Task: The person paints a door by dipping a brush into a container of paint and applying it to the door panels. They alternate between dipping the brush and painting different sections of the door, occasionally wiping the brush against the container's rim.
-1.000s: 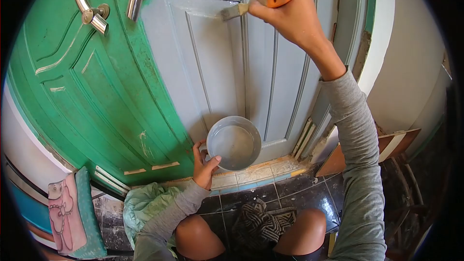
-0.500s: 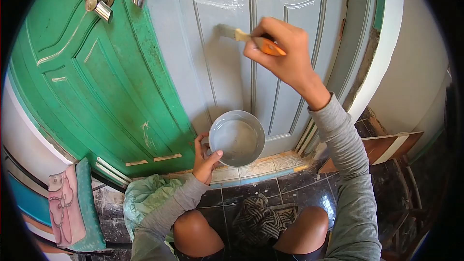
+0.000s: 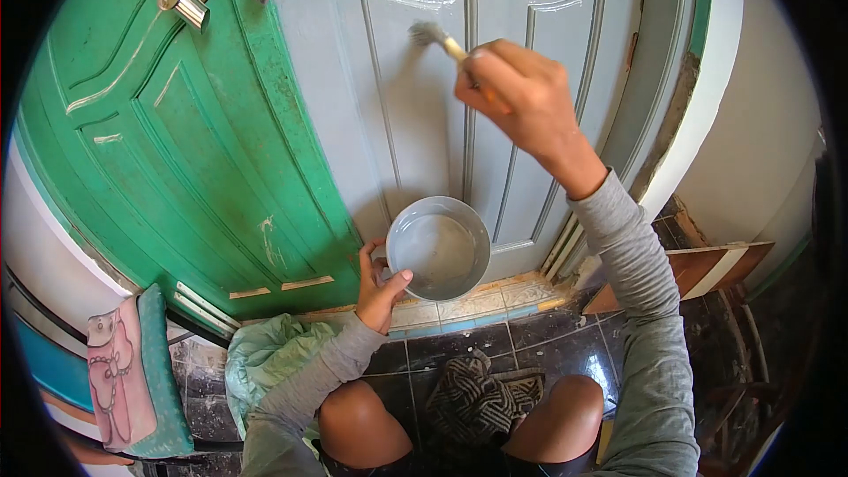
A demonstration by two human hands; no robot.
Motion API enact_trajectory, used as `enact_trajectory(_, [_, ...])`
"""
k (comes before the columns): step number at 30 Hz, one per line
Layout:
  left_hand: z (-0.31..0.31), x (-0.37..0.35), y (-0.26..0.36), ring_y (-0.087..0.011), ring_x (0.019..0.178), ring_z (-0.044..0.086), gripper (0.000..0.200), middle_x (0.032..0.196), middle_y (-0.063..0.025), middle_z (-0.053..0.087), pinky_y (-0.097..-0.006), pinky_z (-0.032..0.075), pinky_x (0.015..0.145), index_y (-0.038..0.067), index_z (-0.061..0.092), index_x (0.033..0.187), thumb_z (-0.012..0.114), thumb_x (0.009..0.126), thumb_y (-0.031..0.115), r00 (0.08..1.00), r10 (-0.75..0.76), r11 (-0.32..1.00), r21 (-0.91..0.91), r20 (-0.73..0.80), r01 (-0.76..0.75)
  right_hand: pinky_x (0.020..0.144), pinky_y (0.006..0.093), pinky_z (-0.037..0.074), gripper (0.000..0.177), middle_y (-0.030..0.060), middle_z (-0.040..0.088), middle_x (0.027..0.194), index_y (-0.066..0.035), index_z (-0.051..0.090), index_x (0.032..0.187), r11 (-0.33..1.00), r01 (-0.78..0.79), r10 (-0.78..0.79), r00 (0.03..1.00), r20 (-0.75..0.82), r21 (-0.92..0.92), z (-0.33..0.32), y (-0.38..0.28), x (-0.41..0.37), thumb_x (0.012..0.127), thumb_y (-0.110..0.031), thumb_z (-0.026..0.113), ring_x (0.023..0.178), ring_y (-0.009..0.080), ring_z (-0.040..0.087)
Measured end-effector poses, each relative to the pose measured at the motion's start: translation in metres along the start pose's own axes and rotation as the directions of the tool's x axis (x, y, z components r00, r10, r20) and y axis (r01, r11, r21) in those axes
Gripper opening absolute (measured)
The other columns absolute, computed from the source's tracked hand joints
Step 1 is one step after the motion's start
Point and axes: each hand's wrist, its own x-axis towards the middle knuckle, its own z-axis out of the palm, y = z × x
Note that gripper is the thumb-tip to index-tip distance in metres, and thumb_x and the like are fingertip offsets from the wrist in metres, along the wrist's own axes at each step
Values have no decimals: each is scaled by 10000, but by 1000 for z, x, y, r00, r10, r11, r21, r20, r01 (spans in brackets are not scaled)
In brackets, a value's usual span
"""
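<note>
Paintbrush (image 3: 439, 40) slanting up-left, bristles on grey door (image 3: 415, 132), right hand (image 3: 521, 102) clenched around it, left hand (image 3: 378, 289) gripping bowl (image 3: 439, 247)

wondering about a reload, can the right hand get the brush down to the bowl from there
Probably yes: the right hand holds the brush at the door, and the bowl in the left hand sits open below, nothing between.

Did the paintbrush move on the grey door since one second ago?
Yes. The paintbrush, held by the right hand, is lower now: it was at the top groove of the grey door panel and now lies below it.
</note>
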Motion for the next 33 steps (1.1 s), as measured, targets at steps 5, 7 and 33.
enact_trajectory(5, [3, 1, -3, -237, 1114, 551, 861, 1227, -155, 483, -342, 550, 853, 148, 250, 1453, 784, 780, 212, 1000, 29, 999, -42, -10, -30, 471, 314, 451, 196, 18, 568, 740, -107, 572, 847, 990, 65, -53, 994, 92, -128, -5, 2, -18, 731, -76, 727, 596, 183, 578])
enact_trajectory(7, [-3, 3, -9, -242, 1109, 556, 854, 1214, -152, 483, -353, 555, 863, 136, 251, 1453, 779, 785, 201, 1000, 14, 1000, -2, -7, -14, 467, 317, 452, 192, 16, 574, 746, -111, 583, 870, 998, 68, -58, 948, 313, -20, -11, 0, -28, 736, -70, 714, 602, 182, 581])
enact_trajectory(33, [47, 11, -52, -269, 1081, 589, 925, 1211, -162, 436, -377, 545, 906, 96, 220, 1455, 813, 747, 141, 961, -72, 959, 284, 266, -7, 588, 405, 475, 144, 112, 615, 647, -60, 620, 727, 711, -611, 78, 560, 825, 348, -128, -61, -178, 670, -61, 752, 680, 353, 632])
